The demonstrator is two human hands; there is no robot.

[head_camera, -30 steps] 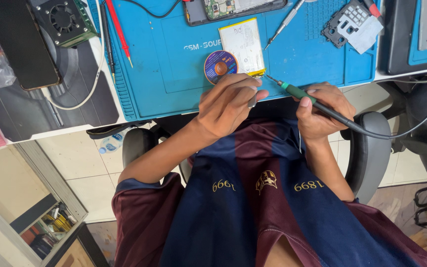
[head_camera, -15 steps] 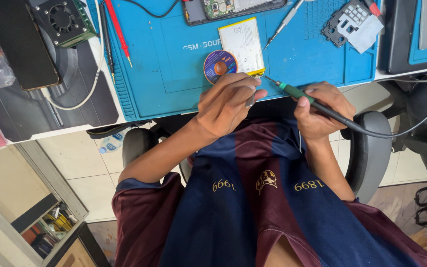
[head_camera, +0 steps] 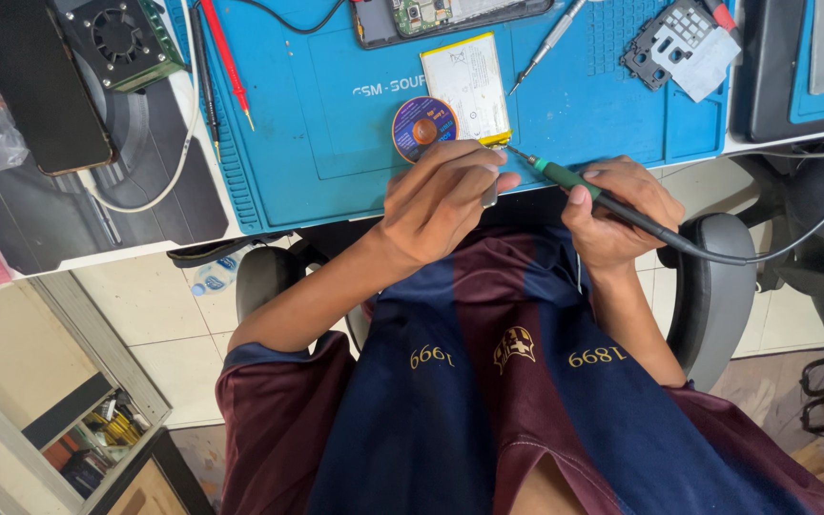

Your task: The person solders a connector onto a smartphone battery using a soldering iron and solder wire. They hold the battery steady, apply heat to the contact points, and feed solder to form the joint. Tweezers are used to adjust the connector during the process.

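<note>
Head view shows a blue mat [head_camera: 336,143] on the table, work underway. At its six o'clock edge, the left hand [head_camera: 436,200] pinches a small part, hidden by fingers. Right hand [head_camera: 622,210] grips the soldering iron [head_camera: 565,178], tip toward a yellowish battery [head_camera: 467,86]. Joint state unclear.

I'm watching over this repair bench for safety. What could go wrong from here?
1. The soldering iron tip sits close to the left hand fingers, so a slip may burn them.
2. That tip is also right by the corner of the flat white battery; heat there could damage it.
3. The iron's cable trails past the chair armrest and might snag.
</note>
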